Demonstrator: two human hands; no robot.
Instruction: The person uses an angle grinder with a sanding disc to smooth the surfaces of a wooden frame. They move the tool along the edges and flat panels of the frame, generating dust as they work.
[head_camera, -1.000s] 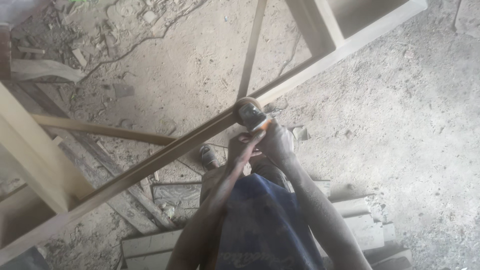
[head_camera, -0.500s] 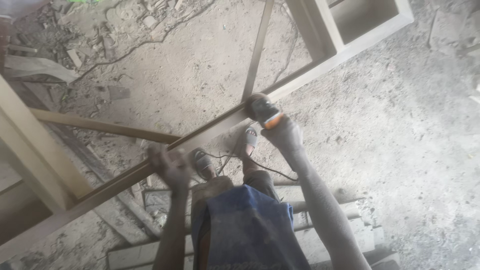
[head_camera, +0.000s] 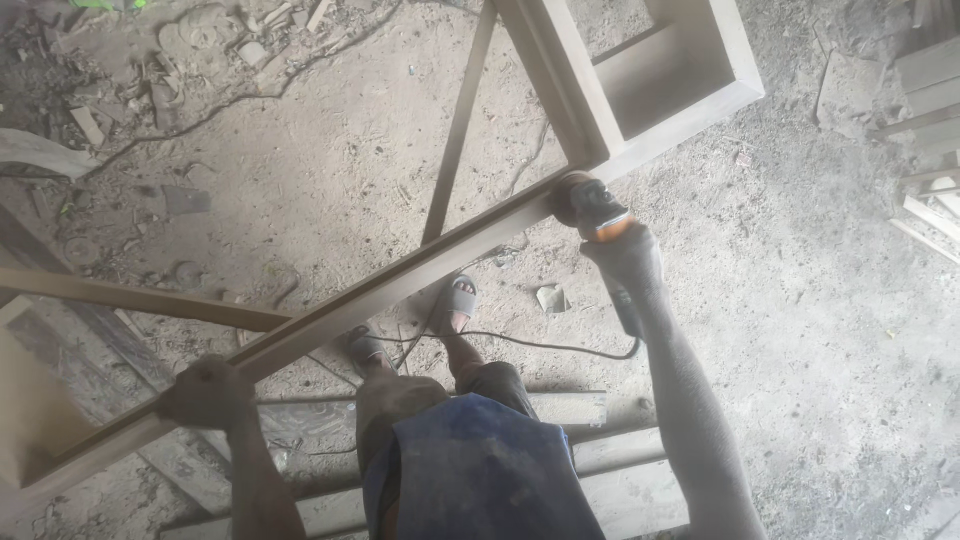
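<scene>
Grinder (head_camera: 588, 207), small, dark w/ orange band, sits on long wooden frame rail (head_camera: 400, 285) near its corner joint. Black cord (head_camera: 530, 345) trails over dusty floor (head_camera: 800, 300); sandalled feet (head_camera: 455, 300) and loose planks (head_camera: 590, 450) lie under rail, scrap wood at far right. Right hand (head_camera: 625, 258) closed round grinder's rear; left hand (head_camera: 205, 392) wrapped on rail, well apart. Rail pale, straight, dust-coated.

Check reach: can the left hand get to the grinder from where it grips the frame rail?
Probably not without letting go. The left hand grips the wooden frame rail far down from the grinder, which the right hand holds. Nothing blocks the way along the rail.
</scene>
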